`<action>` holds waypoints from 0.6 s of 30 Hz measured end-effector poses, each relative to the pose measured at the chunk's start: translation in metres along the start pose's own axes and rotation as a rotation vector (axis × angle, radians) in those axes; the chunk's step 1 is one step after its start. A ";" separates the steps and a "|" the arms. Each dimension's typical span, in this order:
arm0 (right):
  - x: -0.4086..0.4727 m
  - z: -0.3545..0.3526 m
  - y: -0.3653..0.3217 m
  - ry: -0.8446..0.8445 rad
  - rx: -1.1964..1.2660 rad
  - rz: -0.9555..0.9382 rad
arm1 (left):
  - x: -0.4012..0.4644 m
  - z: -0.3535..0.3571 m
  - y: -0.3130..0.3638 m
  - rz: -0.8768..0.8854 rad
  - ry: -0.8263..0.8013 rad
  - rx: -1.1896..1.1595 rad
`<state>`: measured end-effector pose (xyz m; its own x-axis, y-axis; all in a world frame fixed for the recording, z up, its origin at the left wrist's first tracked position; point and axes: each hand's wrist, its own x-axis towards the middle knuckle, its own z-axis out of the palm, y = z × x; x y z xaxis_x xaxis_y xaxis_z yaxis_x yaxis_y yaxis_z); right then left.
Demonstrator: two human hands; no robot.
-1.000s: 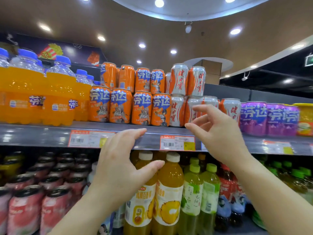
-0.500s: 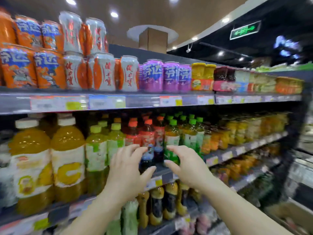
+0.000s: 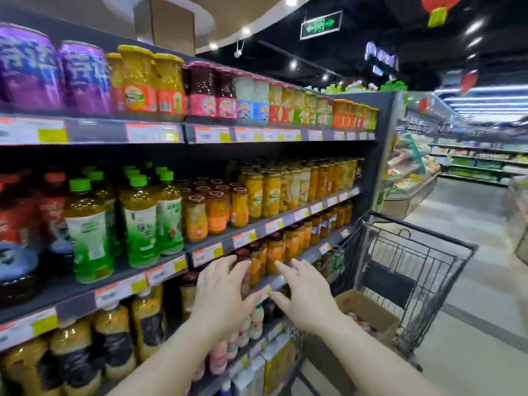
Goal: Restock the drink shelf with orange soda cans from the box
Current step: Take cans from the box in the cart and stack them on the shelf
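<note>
My left hand (image 3: 221, 292) and my right hand (image 3: 307, 298) hang side by side in front of the lower shelves, fingers spread, both holding nothing. A brown cardboard box (image 3: 368, 311) sits in a black wire shopping cart (image 3: 414, 258) just right of my right hand; something orange and red shows inside it, mostly hidden by my wrist. The orange soda cans on the shelf are out of view to the left. Only purple cans (image 3: 54, 72) show at the top shelf's left end.
The shelf unit (image 3: 257, 135) holds jars of fruit, green-capped tea bottles (image 3: 137, 218) and juice bottles. The aisle floor (image 3: 471, 252) opens to the right past the cart. Another cart edge (image 3: 521, 241) shows at far right.
The view has swung right and down, from the orange can shelf to the cart and box. Both hands dropped from the top shelf to lower-shelf height, still holding nothing.
</note>
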<state>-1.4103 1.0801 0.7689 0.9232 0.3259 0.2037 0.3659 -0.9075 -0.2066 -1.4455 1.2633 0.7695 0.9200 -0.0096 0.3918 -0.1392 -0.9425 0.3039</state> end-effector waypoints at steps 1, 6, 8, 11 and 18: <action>0.000 0.000 0.020 0.005 -0.001 0.027 | 0.011 0.013 0.014 0.020 -0.020 -0.010; 0.005 -0.003 0.115 0.013 0.026 0.180 | 0.071 0.083 0.076 0.108 -0.111 -0.043; 0.016 -0.001 0.155 0.019 0.024 0.236 | 0.096 0.114 0.098 0.136 -0.139 -0.066; 0.044 0.006 0.215 0.026 0.002 0.286 | 0.139 0.165 0.123 0.159 -0.156 -0.102; 0.110 0.029 0.343 -0.020 -0.010 0.371 | 0.240 0.273 0.173 0.126 -0.221 -0.190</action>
<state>-1.1796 0.8121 0.6925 0.9950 -0.0209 0.0979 0.0046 -0.9673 -0.2535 -1.1484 1.0066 0.6792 0.9457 -0.2144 0.2443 -0.3038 -0.8504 0.4297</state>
